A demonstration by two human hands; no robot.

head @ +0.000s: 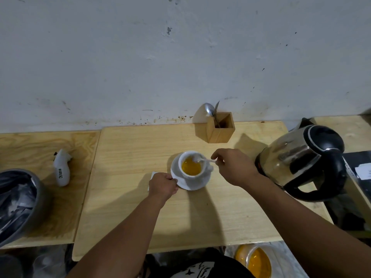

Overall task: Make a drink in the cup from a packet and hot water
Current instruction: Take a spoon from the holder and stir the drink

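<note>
A white cup (189, 155) holds orange-yellow liquid and stands on a white saucer (197, 182) in the middle of the wooden table (140, 207). My right hand (232, 167) pinches the handle of a white spoon (204, 160) whose bowl rests in the cup. My left hand (163, 186) grips the saucer's left rim. A white packet (153, 174) lies mostly hidden under my left hand. A steel and black electric kettle (303, 161) stands to the right of the cup, beside my right wrist.
A wooden holder (219, 130) with a metal spoon stands at the back by the wall. On the left table lie a white controller-like object (62, 167) and a grey bin (18, 201) with a dark liner. A bucket of orange liquid (255, 261) sits below the front edge.
</note>
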